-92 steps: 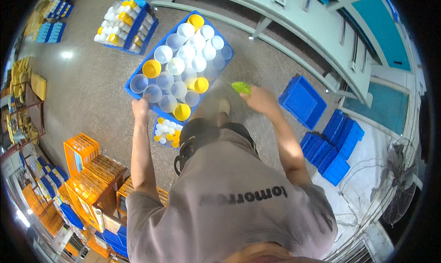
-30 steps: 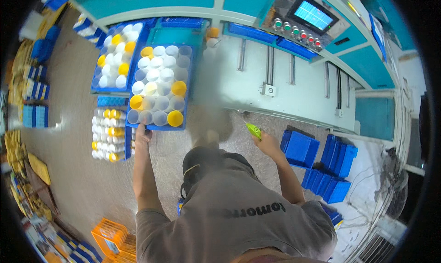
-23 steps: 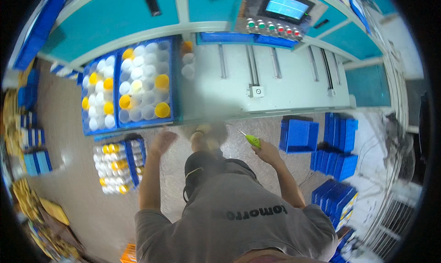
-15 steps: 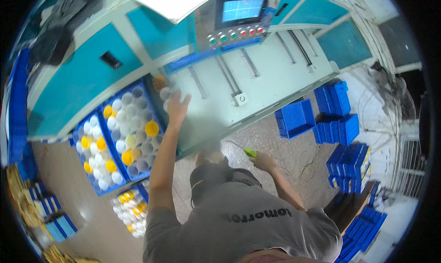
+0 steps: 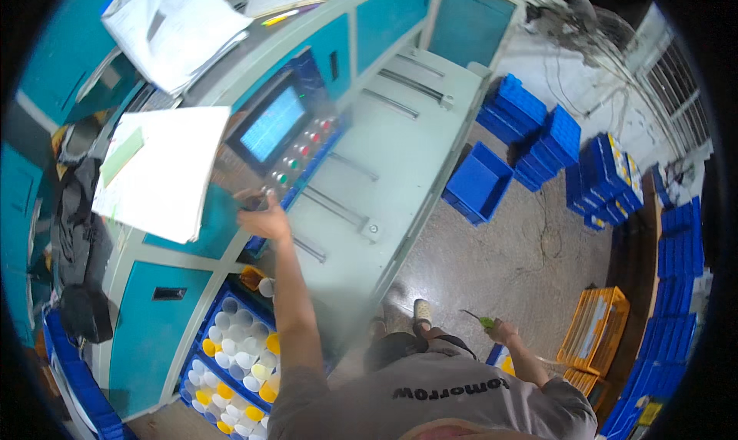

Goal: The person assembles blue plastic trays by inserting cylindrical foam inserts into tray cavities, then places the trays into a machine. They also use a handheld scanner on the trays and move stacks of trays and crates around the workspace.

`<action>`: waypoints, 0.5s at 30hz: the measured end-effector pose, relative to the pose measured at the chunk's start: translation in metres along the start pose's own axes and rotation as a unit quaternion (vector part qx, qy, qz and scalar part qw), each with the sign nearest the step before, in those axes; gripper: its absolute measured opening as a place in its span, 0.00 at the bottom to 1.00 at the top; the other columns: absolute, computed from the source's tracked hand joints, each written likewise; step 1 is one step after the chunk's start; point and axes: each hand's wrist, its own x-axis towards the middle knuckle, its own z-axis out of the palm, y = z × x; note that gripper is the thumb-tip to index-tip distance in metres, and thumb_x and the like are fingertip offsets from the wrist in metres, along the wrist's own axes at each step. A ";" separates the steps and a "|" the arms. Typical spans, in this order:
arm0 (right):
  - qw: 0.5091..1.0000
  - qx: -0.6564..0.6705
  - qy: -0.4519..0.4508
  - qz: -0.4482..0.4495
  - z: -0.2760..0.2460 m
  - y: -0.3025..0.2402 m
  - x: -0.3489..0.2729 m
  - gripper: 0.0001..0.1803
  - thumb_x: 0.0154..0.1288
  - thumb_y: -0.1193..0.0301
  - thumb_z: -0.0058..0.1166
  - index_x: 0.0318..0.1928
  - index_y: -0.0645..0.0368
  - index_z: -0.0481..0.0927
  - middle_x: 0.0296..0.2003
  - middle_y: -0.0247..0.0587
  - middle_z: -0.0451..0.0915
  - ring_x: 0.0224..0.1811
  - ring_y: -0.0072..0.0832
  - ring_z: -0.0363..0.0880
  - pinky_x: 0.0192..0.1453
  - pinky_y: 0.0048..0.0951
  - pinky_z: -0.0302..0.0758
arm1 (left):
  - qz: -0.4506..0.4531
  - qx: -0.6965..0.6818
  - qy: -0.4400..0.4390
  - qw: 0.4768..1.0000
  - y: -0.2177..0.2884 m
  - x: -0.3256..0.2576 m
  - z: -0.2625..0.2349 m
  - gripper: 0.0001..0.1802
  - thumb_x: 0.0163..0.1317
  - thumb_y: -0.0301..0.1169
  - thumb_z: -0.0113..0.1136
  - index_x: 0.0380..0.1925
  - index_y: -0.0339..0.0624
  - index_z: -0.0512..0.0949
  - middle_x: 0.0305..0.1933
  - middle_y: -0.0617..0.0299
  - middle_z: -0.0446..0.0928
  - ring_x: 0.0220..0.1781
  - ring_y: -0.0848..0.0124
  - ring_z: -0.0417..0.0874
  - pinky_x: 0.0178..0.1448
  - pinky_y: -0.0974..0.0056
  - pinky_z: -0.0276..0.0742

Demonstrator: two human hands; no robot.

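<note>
The left hand (image 5: 265, 220) is hovering at the near end of a row of round green and red push buttons (image 5: 294, 165), its fingers stretched and released from any object; whether a fingertip is touching a button, I cannot tell. The row is running beside a lit, black-framed screen (image 5: 273, 125), and the left arm is crossing over the near part of the tabletop, probably because the panel is standing behind it. The right hand (image 5: 504, 332) is grasping a slim pointed tool with a bright green handle (image 5: 486, 322), its fingers closed around the handle; the tool is hanging above the floor, right of the body, perhaps to keep it out of the way of the panel. At near left, two blue plastic crates (image 5: 209, 317) full of white and yellow cups (image 5: 244, 359) are standing side by side, seemingly to be within arm's reach. The long pale green tabletop (image 5: 400, 171) is carrying metal rails (image 5: 338, 209). Farther right, an open blue plastic crate (image 5: 480, 180) is lying on the shiny grey floor (image 5: 538, 248), and an orange plastic crate (image 5: 592, 328) is standing nearer.
</note>
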 end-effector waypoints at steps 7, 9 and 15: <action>0.935 0.085 0.254 -0.231 0.011 0.043 0.037 0.25 0.66 0.52 0.58 0.51 0.60 0.78 0.50 0.60 0.79 0.48 0.57 0.82 0.51 0.52 0.78 | -0.003 0.123 -0.042 0.992 0.047 -0.061 -0.018 0.39 0.65 0.40 0.64 0.67 0.26 0.61 0.65 0.38 0.66 0.65 0.43 0.68 0.69 0.44 0.63; 0.917 0.177 0.245 -0.261 -0.002 0.048 0.045 0.28 0.65 0.50 0.60 0.48 0.65 0.79 0.49 0.62 0.80 0.46 0.58 0.82 0.48 0.50 0.78 | 0.133 0.070 -0.122 0.981 0.091 -0.140 -0.034 0.35 0.65 0.37 0.63 0.65 0.25 0.64 0.63 0.39 0.70 0.66 0.43 0.68 0.71 0.44 0.62; 0.857 0.206 0.243 -0.405 -0.080 0.111 0.083 0.28 0.58 0.46 0.66 0.44 0.58 0.82 0.38 0.54 0.84 0.43 0.53 0.83 0.45 0.49 0.77 | 0.275 0.062 -0.856 0.433 0.317 -0.454 -0.097 0.20 0.69 0.40 0.54 0.52 0.38 0.78 0.60 0.39 0.74 0.64 0.50 0.74 0.71 0.46 0.64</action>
